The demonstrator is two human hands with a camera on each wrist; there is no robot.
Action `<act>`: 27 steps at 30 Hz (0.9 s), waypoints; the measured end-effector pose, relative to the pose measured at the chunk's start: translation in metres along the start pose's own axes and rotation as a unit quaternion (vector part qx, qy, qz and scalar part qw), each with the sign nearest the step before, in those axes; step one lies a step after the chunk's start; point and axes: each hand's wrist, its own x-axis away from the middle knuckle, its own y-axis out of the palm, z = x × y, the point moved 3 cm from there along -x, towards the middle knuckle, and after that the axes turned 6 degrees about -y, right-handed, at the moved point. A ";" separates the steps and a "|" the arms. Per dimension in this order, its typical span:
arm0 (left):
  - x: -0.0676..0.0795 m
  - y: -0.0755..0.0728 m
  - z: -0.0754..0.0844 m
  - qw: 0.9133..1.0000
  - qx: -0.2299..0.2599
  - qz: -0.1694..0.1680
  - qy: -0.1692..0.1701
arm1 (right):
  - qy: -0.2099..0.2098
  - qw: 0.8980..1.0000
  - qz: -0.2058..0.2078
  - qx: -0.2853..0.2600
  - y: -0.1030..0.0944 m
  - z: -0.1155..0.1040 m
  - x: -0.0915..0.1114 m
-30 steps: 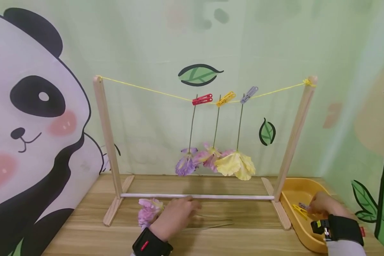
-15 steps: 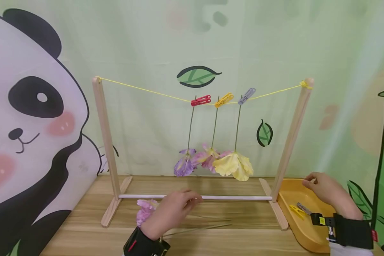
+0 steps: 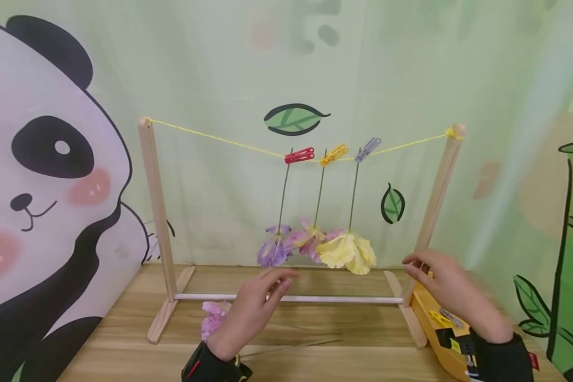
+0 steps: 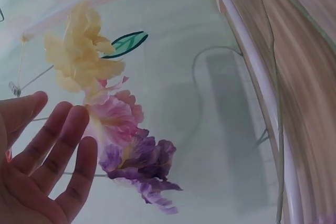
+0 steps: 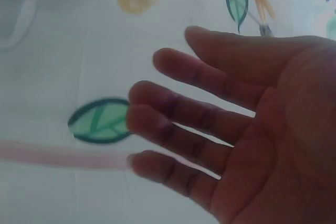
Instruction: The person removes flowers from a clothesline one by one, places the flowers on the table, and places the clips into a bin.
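The left hand (image 3: 253, 307) is unloaded, its fingers loosely bent and spaced apart. The right hand (image 3: 444, 281) is likewise unloaded, fingers spread, in front of the right post (image 3: 432, 212). Governing relation, as judged: the loose pink flower (image 3: 214, 319) lies on the table (image 3: 363, 361) just left of the left hand, which is the nearer of the two. Two thin stems (image 3: 315, 343) run roughly left to right, their bare ends to the right; the left hand hides where they meet any bloom. The right hand is nearer to the tray (image 3: 435, 347), which contains a yellow clothespin (image 3: 439, 319) and a grey clothespin (image 3: 451, 317). Beyond the hands, a yellow cord (image 3: 219, 140) carries three flowers, blooms down, clipped by their stems: purple (image 3: 273, 250) at left, pink-and-cream (image 3: 310, 245) in the middle, yellow (image 3: 347, 251) at right. Labels: a red tag (image 3: 533, 361) on the right wrist strap (image 3: 503, 356); its lettering is too small to read, and no brand is legible elsewhere
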 end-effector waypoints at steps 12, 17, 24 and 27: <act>0.001 0.002 0.002 0.989 -0.014 0.147 0.004 | -0.114 0.976 0.182 -0.042 0.018 -0.036 -0.015; -0.003 -0.001 0.002 0.989 -0.010 0.149 -0.002 | -0.157 0.960 0.224 -0.068 0.015 -0.047 -0.027; -0.016 -0.006 0.005 0.989 0.005 0.150 0.007 | -0.189 0.953 0.225 -0.072 0.004 -0.062 -0.048; -0.025 -0.009 0.008 0.987 0.017 0.158 0.010 | -0.197 0.954 0.220 -0.052 0.000 -0.068 -0.055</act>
